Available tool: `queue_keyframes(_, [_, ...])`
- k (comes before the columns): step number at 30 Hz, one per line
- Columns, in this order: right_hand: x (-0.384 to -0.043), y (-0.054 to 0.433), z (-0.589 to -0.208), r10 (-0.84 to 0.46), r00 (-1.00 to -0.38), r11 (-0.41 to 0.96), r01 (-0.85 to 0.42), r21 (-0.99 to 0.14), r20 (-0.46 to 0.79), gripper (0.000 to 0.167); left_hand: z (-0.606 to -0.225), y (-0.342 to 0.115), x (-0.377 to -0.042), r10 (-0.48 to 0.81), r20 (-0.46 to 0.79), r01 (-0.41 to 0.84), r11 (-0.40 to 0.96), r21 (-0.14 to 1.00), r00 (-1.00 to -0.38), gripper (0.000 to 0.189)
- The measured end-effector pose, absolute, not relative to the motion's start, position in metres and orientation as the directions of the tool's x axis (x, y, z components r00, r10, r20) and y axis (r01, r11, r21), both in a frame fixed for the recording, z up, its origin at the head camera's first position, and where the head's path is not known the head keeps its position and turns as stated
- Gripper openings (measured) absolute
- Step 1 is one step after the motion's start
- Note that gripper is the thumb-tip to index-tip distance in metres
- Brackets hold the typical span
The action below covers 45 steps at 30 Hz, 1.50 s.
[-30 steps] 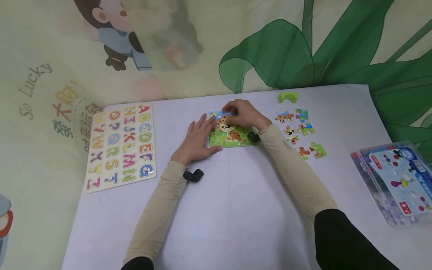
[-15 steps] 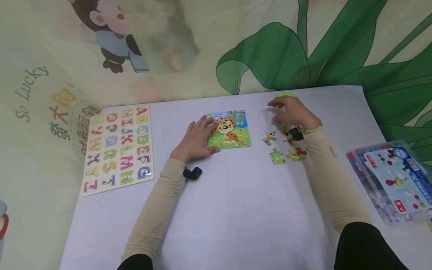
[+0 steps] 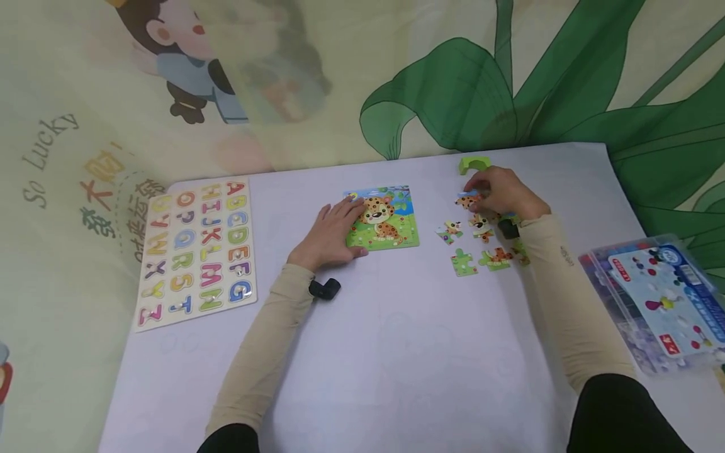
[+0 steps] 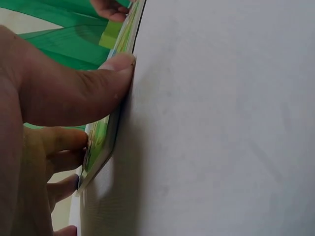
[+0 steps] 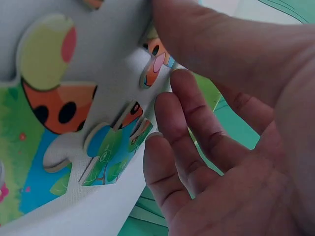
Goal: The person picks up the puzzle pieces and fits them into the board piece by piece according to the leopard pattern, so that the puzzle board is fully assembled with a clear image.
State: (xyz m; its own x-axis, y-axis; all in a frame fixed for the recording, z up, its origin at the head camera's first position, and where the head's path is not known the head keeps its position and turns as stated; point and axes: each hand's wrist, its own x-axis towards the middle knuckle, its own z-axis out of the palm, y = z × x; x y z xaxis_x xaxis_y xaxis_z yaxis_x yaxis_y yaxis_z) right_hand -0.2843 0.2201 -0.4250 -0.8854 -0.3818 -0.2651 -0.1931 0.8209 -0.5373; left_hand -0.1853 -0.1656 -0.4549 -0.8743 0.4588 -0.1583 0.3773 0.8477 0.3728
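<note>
I count one leopard puzzle [image 3: 387,229], one letter board [image 3: 197,248], one green arch [image 3: 473,165], one plastic box [image 3: 663,296] and at least six loose pieces [image 3: 464,263] on the tabletop [image 3: 396,352]. My left hand [image 3: 330,234] rests on the puzzle, at three o'clock from it, thumb and fingers wide apart; the letter board sits at nine. My right hand [image 3: 504,194] curves down to one spotted piece [image 3: 464,201] at its nine o'clock, arch at ten, box at four, other pieces around seven. Whether those fingers pinch it I cannot tell: my hand covers part of it, and my wrist hides more.
</note>
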Motion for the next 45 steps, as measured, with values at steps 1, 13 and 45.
queue_keyframes(1, [-0.285, 0.22, -0.425, -0.38, -0.886, 0.823, -0.193, -0.533, -0.266, 0.042, -0.454, -0.165, -0.186, 0.459, -0.16, 0.379, 0.849, 0.368, -0.874, 0.095])
queue_keyframes(13, [-0.283, 0.213, -0.431, -0.4, -0.883, 0.797, -0.203, -0.569, -0.245, 0.03, -0.45, -0.165, -0.19, 0.464, -0.164, 0.391, 0.855, 0.34, -0.871, 0.098])
queue_keyframes(45, [-0.28, 0.203, -0.42, -0.436, -0.891, 0.71, -0.252, -0.657, -0.129, 0.043, -0.45, -0.164, -0.186, 0.461, -0.163, 0.396, 0.862, 0.317, -0.872, 0.095])
